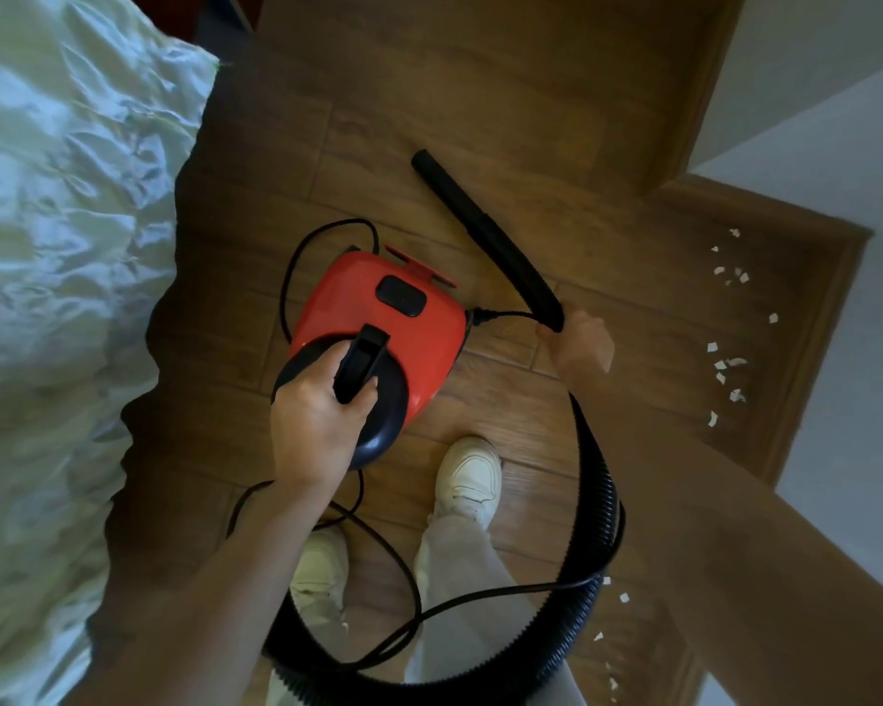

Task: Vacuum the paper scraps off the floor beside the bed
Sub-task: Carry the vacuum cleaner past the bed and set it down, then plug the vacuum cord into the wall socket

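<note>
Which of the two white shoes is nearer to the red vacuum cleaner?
The right shoe, just below the vacuum cleaner; the left shoe lies farther back.

white sneakers (pixel 467 479) and pale trousers (pixel 460 568) below; white wall (pixel 827 68) at right.

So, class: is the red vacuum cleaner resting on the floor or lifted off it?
Cannot tell for sure. The left hand grips the vacuum cleaner by its handle, but its underside is hidden.

Wood-plank floor (pixel 404 135), rumpled pale bedding (pixel 62 247) left, white wall (pixel 837 94) right, dim light
</note>
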Motion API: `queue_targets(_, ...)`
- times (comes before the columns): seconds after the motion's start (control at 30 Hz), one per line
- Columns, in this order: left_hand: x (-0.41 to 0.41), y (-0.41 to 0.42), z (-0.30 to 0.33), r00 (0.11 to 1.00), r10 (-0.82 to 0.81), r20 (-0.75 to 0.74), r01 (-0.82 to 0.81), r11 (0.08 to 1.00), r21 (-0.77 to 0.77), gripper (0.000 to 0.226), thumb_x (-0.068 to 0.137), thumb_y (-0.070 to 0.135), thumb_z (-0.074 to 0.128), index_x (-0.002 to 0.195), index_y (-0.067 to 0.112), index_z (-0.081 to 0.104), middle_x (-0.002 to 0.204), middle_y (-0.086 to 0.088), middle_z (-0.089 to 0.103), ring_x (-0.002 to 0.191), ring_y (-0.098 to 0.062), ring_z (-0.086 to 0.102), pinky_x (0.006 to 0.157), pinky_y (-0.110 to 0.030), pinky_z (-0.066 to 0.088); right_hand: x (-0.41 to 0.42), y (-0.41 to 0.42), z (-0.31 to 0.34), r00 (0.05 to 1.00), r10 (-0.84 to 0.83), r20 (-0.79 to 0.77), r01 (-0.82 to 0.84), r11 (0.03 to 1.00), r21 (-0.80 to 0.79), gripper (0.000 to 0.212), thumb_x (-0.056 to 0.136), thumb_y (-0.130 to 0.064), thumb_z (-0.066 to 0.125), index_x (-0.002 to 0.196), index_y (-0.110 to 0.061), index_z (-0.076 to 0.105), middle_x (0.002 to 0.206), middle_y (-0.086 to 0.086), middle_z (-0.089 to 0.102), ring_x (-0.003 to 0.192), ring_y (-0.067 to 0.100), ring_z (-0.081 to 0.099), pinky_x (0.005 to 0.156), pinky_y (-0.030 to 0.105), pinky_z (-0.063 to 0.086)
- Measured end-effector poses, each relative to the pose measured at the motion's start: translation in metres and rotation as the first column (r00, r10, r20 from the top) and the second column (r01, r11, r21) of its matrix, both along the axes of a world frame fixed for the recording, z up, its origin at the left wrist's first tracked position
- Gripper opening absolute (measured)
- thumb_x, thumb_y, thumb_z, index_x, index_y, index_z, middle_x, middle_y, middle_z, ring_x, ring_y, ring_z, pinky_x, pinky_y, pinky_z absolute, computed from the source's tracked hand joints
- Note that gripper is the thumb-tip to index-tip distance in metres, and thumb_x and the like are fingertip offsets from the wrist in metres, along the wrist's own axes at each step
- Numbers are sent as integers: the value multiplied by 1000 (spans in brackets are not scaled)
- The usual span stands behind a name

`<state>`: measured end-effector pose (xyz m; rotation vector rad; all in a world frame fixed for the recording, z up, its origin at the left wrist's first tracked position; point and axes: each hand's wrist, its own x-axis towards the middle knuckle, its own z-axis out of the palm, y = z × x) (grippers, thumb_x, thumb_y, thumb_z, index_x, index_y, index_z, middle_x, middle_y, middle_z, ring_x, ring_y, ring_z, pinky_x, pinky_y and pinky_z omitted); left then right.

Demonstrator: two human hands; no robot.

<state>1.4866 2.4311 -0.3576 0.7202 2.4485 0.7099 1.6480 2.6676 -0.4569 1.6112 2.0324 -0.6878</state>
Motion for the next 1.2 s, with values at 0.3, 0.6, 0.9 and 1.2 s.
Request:
queue_targets(0.3, -9, 14, 17, 984, -179, 14, 178, 963, -203, 53, 85, 20, 69, 133, 5, 52, 120, -13, 61, 106, -30, 62, 77, -38, 54, 12, 10, 55, 903, 314, 294, -358, 927, 110, 22, 99, -16, 50, 120, -10, 53, 102, 10, 67, 85, 24, 67, 58, 28, 41)
queue_targets(0.6, -18, 24, 107, 939, -335, -80, 327, 940, -96, 47, 87, 17, 66, 130, 2, 54, 119, -16, 60, 108, -33, 58, 79, -42, 55, 7, -27, 171, 886, -238, -398, 280, 959, 50, 24, 95, -31, 55, 93, -12, 69, 75, 4, 68, 67, 19, 64, 63, 32, 55)
queue_targets(0.9, -9, -32, 305, 910, -403, -98, 403, 915, -18, 39, 93, 21, 57, 130, 8, 56, 122, -7, 62, 114, -24, 56, 86, -35, 52, -11, -147, 434, 533, -464, -708, 479, 855, -200, 16, 91, -25, 64, 83, -13, 70, 57, -1, 60, 48, 7, 51, 51, 19, 45)
queue_targets(1.2, 2, -108, 471, 664, -618, -421, 621, 769, -149, 40, 93, 28, 38, 115, 5, 62, 108, -10, 63, 101, -29, 59, 83, -41, 50, -20, -225, 662, 242, -460, -854, 471, 825, -311, 11, 91, -14, 65, 93, -7, 73, 61, 3, 66, 54, 13, 60, 55, 21, 51)
